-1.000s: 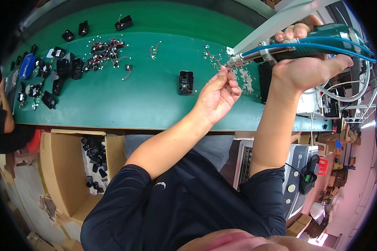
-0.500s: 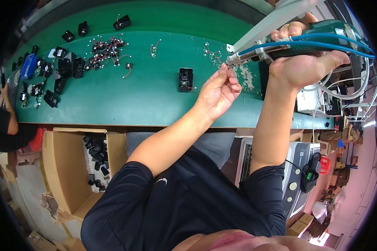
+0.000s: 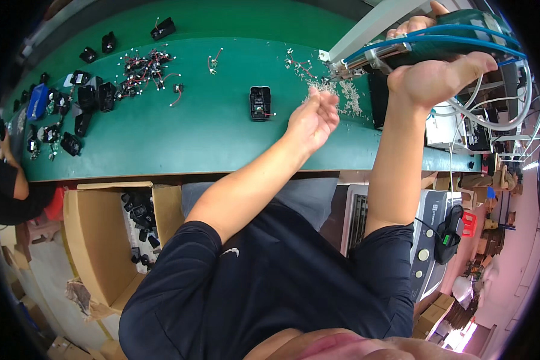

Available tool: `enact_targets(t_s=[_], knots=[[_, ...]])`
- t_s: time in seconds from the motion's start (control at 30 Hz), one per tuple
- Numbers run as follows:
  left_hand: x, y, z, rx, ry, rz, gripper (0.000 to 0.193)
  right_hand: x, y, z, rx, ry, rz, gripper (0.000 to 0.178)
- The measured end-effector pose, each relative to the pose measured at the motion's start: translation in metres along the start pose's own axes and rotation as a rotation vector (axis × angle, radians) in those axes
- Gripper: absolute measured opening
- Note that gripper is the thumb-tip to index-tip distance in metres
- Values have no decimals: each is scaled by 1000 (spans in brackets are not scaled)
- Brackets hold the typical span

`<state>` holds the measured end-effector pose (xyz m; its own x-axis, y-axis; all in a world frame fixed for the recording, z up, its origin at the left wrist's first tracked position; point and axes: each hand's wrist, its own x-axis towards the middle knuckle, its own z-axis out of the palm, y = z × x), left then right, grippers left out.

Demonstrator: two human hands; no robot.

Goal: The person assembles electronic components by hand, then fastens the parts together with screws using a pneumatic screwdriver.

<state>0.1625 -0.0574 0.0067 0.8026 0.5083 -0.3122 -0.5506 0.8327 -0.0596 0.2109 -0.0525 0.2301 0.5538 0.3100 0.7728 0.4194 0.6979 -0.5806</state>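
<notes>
My right hand (image 3: pixel 423 84) grips an electric-or-air-type screwdriver (image 3: pixel 456 48) with a dark green body and blue lines, held nearly level with its metal tip pointing left. Its thumb side faces me, and some fingers wrap over the far side of the body. Below the tip, my left hand (image 3: pixel 315 119) hovers palm up over the bench, fingers loosely bent and slightly blurred, apart from the tool; nothing shows in it. Beside its fingers lies a scatter of small pale screws (image 3: pixel 350 98). A black open housing (image 3: pixel 260 103) with a small board and red wire sits left of this hand.
A heap of wired parts (image 3: pixel 147 72) and several black housings (image 3: pixel 87 96) cover the green bench's (image 3: pixel 192 138) left side, near a blue container (image 3: pixel 38 101). Under the bench stands an open cardboard box (image 3: pixel 105 240) of black parts. A white post (image 3: pixel 372 30) rises behind. Another person's arm (image 3: pixel 15 171) shows far left.
My left hand has come away from the screwdriver tip and moved slightly down and left, its pinch loosened. My right hand still holds the screwdriver. The whole view has shifted a little.
</notes>
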Motion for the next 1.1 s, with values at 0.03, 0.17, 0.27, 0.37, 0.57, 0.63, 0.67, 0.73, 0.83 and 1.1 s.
enact_targets(t_s=[0.03,0.17,0.27,0.37,0.57,0.63,0.67,0.73,0.83,1.1], knots=[[-8,1,-3,104,-37,-195,26,-2,0,-2,-9,6,-1,82],[-86,62,16,848,-415,-545,33,-8,6,-28,-44,62,105,81],[-107,130,33,1770,-570,101,54,-27,27,-50,-272,-134,188,100],[-79,174,44,2282,-758,830,84,-51,36,-43,-22,-54,299,82],[-35,181,-1,2473,-734,688,130,-64,45,-20,90,-1,274,84],[-33,174,-9,2422,-656,736,113,-62,44,-15,174,-15,293,85],[-35,174,-13,2412,-635,721,113,-58,42,0,91,-5,185,85],[-31,176,-16,2351,-698,768,90,-44,23,17,99,-124,77,86],[-27,169,-11,2243,-708,843,76,-26,2,33,11,-68,55,86],[-35,168,-12,2235,-618,783,77,-68,30,35,-30,-103,106,88]])
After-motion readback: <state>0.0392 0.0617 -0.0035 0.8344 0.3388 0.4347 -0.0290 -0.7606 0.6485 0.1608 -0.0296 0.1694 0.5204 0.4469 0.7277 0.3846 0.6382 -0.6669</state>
